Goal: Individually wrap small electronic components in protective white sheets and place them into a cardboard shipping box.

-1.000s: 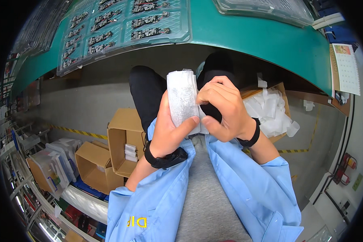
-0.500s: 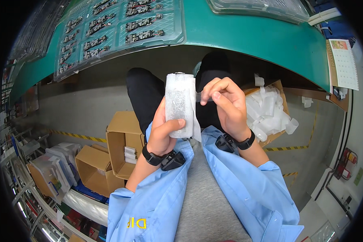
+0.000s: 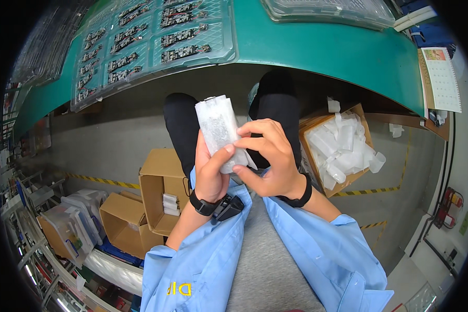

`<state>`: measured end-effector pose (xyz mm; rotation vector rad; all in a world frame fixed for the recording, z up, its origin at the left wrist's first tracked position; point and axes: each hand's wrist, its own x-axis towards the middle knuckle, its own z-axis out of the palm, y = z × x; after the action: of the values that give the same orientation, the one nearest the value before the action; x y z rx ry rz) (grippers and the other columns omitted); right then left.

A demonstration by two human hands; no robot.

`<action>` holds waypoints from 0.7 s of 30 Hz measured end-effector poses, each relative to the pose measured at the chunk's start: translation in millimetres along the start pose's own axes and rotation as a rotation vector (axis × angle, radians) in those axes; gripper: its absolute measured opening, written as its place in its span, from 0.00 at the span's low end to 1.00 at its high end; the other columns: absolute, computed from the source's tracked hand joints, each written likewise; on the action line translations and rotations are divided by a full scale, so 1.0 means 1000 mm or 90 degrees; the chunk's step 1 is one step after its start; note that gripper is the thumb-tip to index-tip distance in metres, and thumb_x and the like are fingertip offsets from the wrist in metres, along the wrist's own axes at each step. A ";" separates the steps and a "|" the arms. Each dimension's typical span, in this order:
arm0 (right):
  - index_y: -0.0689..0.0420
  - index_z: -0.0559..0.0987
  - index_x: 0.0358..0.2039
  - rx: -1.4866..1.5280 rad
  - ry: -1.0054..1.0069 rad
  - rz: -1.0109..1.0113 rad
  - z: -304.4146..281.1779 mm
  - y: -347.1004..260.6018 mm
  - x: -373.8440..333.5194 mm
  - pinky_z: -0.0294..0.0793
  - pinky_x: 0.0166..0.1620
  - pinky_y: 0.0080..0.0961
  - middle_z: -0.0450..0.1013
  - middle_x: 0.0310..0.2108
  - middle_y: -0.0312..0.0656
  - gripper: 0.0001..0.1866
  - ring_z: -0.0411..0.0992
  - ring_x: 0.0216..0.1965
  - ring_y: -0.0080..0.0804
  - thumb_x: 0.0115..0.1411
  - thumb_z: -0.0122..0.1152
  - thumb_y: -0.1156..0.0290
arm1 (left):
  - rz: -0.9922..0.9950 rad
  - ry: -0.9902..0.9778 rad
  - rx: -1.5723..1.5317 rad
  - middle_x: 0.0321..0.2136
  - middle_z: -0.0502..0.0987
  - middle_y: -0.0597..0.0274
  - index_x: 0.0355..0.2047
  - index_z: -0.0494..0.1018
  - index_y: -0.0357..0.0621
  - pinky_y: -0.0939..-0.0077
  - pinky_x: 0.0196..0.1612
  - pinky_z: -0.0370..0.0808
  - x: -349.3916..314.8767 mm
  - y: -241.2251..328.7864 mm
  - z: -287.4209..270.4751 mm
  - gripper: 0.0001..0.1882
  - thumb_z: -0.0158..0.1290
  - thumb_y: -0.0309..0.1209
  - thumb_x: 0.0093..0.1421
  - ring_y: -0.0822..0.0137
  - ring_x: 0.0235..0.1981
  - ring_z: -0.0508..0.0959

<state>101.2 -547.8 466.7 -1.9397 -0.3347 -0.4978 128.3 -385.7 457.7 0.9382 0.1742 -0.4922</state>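
A clear plastic bag (image 3: 219, 130) filled with small pale parts stands upright over my lap. My left hand (image 3: 210, 171) grips its lower left side, thumb pressed on the front. On the bag's lower right edge my right hand (image 3: 269, 158) pinches with fingertips. Both wrists wear black bands. Above, on the green bench (image 3: 322, 52), lies a clear tray (image 3: 145, 41) holding rows of small circuit boards.
To my right an open cardboard box (image 3: 338, 148) holds several empty clear bags. On the floor at my left stand open cardboard boxes (image 3: 158, 187) and plastic bins (image 3: 73, 223). Yellow-black tape (image 3: 96, 179) marks the floor. Another clear tray (image 3: 333, 10) sits at the bench's far right.
The bag has been lifted clear of my right hand's cover. My right hand slid from wrapping the bag's front down to pinching its lower right edge.
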 end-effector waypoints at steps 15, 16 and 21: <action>0.63 0.77 0.46 -0.137 -0.023 -0.001 -0.003 0.016 0.009 0.72 0.58 0.47 0.77 0.31 0.43 0.21 0.77 0.32 0.39 0.49 0.67 0.75 | 0.049 0.023 0.085 0.52 0.74 0.56 0.62 0.59 0.38 0.69 0.57 0.70 0.001 -0.002 -0.001 0.32 0.56 0.24 0.57 0.67 0.53 0.75; 0.63 0.77 0.46 -0.143 -0.035 0.004 -0.001 0.017 0.008 0.72 0.58 0.47 0.77 0.31 0.43 0.21 0.77 0.32 0.39 0.49 0.67 0.75 | 0.063 0.029 0.113 0.51 0.74 0.56 0.61 0.60 0.38 0.69 0.57 0.70 0.001 -0.003 -0.001 0.32 0.56 0.24 0.57 0.67 0.52 0.75; 0.63 0.79 0.43 -0.195 0.050 -0.030 0.006 0.018 0.009 0.73 0.57 0.48 0.77 0.31 0.43 0.17 0.77 0.32 0.41 0.50 0.66 0.77 | 0.072 0.001 0.295 0.49 0.75 0.57 0.59 0.64 0.36 0.70 0.56 0.71 0.001 -0.006 -0.002 0.29 0.55 0.24 0.56 0.68 0.51 0.75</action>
<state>118.2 -549.1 454.5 -2.2034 -0.2654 -0.6872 126.4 -387.7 451.4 1.3923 0.0060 -0.4341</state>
